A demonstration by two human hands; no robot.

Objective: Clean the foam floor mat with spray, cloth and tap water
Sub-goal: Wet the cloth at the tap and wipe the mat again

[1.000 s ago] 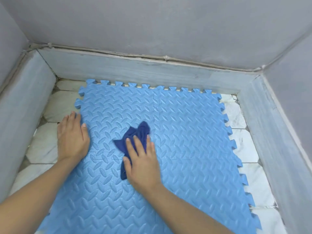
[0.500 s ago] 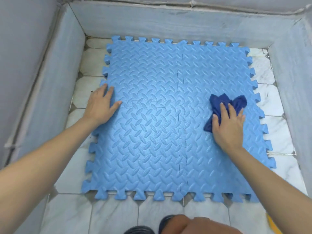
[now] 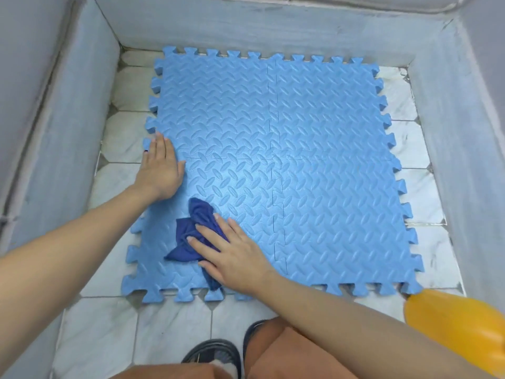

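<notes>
A: Any containers?
B: Only an orange plastic object (image 3: 456, 321) at the near right corner; I cannot tell what it is.
A: And the surface?
B: The blue foam mat (image 3: 314, 160) lies flat on pale floor tiles (image 3: 125, 138), boxed in by grey walls (image 3: 62, 105).
A: The hands?
B: The left hand (image 3: 161, 170) presses flat, fingers spread, on the mat's left edge, holding nothing. The right hand (image 3: 235, 258) lies open-palmed on the dark blue cloth (image 3: 191, 239).
A: What changed?
B: Half a second ago the cloth was at the right side; it is now near-left.
</notes>
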